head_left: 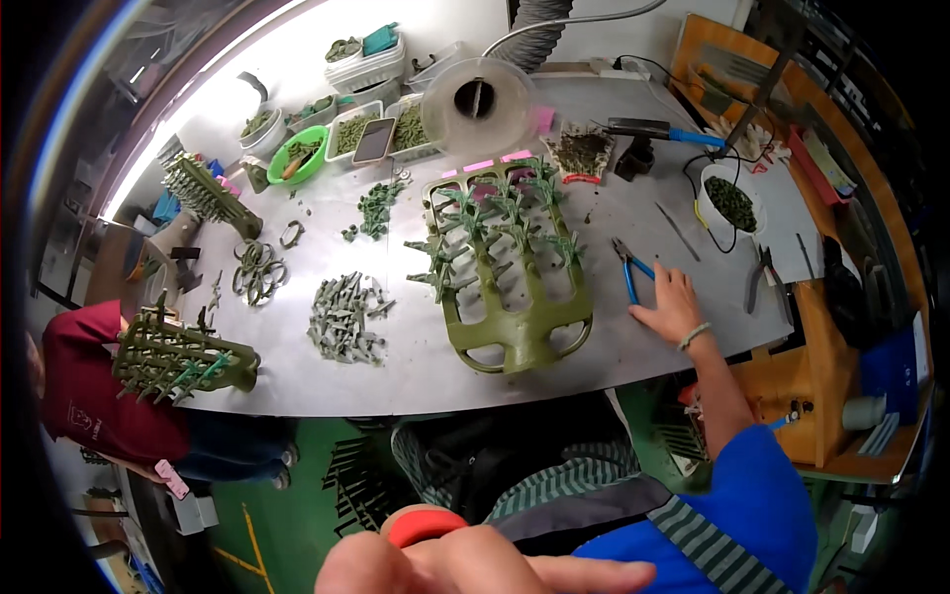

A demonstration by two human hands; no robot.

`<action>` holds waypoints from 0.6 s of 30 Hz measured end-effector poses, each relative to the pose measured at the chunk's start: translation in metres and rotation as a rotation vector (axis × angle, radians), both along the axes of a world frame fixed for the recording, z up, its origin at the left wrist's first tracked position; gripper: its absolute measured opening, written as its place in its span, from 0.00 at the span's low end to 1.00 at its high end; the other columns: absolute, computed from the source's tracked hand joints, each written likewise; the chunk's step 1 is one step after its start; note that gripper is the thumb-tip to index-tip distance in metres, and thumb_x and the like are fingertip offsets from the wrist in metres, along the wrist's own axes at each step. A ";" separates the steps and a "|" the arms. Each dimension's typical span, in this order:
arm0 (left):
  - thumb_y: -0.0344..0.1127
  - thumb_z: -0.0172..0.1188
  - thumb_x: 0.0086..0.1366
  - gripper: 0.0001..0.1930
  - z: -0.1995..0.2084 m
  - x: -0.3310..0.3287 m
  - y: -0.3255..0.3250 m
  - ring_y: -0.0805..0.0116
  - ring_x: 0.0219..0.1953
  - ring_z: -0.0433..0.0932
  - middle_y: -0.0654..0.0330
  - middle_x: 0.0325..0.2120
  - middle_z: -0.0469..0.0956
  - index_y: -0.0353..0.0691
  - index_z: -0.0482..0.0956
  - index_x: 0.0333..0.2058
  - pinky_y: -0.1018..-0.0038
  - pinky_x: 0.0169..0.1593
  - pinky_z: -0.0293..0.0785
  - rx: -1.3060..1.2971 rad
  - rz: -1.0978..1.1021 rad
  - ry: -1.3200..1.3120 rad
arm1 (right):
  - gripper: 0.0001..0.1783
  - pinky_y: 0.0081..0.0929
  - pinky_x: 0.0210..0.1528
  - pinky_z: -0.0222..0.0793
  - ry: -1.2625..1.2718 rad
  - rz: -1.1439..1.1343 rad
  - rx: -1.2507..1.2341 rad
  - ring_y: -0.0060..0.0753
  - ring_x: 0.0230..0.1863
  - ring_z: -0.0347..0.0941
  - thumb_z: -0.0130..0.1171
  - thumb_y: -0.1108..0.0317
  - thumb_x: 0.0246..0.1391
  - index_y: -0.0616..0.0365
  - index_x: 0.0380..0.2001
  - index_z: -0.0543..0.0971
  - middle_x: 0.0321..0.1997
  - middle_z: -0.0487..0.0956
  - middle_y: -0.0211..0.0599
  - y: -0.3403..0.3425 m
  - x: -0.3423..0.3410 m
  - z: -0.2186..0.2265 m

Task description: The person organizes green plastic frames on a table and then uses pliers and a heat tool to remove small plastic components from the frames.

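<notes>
My right hand (675, 309) rests at the right of the table, thumb and fingers apart beside blue-handled pliers (631, 269). Its fingertips and thumb are at the ends of the spread handles; whether they touch is unclear. Close to the camera at the lower edge is my left hand (465, 564), with one finger stretched to the right and the rest partly cut off. A red band (426, 527) shows behind it. An olive-green plastic frame (522, 346) lies mid-table, its bars bearing clusters of green leaf-like pieces (510, 203).
Grey-green small parts (348, 319) lie piled left of the frame. Tubs, a phone (373, 141) and a clear round duct hood (475, 104) stand behind. Tweezers (678, 233), more pliers (762, 277) and a white bowl (730, 203) are right. A person in maroon (89, 386) stands left.
</notes>
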State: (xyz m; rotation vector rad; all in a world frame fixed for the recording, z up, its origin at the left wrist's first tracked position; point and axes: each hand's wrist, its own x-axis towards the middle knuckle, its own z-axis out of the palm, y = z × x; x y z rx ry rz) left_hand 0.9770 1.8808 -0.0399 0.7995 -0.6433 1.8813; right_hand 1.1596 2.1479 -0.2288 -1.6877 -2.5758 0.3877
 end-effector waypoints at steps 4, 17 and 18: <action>0.37 0.55 0.70 0.28 0.011 0.001 -0.023 0.43 0.45 0.80 0.41 0.47 0.70 0.62 0.59 0.66 0.33 0.69 0.34 -0.064 -0.033 0.081 | 0.37 0.47 0.55 0.68 -0.045 -0.025 -0.058 0.65 0.54 0.66 0.62 0.55 0.50 0.71 0.56 0.66 0.53 0.67 0.60 0.001 -0.009 0.012; 0.50 0.49 0.72 0.30 0.009 -0.040 0.027 0.53 0.59 0.69 0.50 0.57 0.67 0.52 0.52 0.69 0.47 0.63 0.63 -0.583 0.309 0.397 | 0.32 0.41 0.57 0.62 0.351 0.239 0.037 0.49 0.53 0.66 0.59 0.53 0.45 0.59 0.52 0.71 0.49 0.70 0.47 0.048 0.011 0.024; 0.50 0.43 0.75 0.28 -0.009 -0.055 0.049 0.51 0.58 0.72 0.49 0.55 0.70 0.43 0.56 0.67 0.52 0.62 0.67 -0.616 0.380 0.455 | 0.33 0.41 0.58 0.61 0.256 0.311 0.142 0.48 0.53 0.65 0.60 0.53 0.43 0.58 0.52 0.71 0.48 0.69 0.45 0.058 0.011 0.025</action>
